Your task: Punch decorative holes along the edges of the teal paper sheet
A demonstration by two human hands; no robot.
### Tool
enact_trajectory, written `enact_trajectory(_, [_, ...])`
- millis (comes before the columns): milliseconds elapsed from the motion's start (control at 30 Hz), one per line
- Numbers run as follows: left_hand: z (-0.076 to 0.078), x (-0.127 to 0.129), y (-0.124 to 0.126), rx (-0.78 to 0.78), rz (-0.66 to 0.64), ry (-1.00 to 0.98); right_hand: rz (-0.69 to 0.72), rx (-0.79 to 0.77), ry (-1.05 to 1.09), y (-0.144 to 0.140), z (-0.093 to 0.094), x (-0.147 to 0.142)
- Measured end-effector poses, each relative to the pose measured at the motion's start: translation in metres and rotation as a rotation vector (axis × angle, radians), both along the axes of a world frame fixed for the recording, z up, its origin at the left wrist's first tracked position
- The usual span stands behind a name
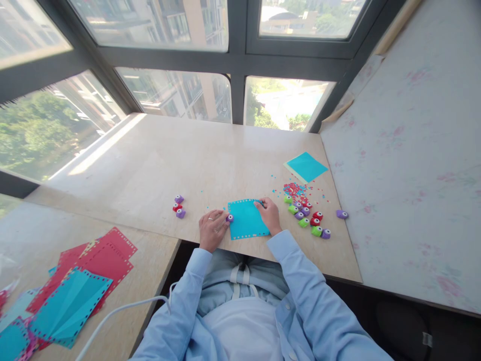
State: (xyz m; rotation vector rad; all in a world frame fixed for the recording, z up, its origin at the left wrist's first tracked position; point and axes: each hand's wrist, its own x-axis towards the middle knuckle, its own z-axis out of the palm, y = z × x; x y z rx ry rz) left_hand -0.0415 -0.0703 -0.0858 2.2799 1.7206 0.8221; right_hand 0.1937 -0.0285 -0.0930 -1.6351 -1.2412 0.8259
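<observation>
A blue paper sheet [246, 220] with punched holes along its edges lies flat on the beige table [188, 160] in front of me. My left hand [212, 229] presses a small purple hole punch [229, 218] against the sheet's left edge. My right hand [269, 214] pinches the sheet's upper right corner and holds it down. Both sleeves are light blue.
Several small punches [306, 218] in green, red and purple lie right of the sheet, with paper confetti [295, 189] behind them. Three more punches [179, 206] sit to the left. A blue paper stack [306, 167] lies far right. Punched red and blue sheets [75, 291] cover the lower left table.
</observation>
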Motion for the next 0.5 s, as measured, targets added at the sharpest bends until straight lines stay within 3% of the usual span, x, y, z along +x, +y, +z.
enact_trajectory(267, [0.0016,0.0029,0.0014,-0.011,0.030,0.005,0.061,0.003,0.015,-0.0014,0.0009,0.0049])
enact_trajectory(500, [0.0010,0.0020,0.0010,-0.001,0.026,-0.016,0.032,-0.004,0.010,-0.0017,0.0032,0.0029])
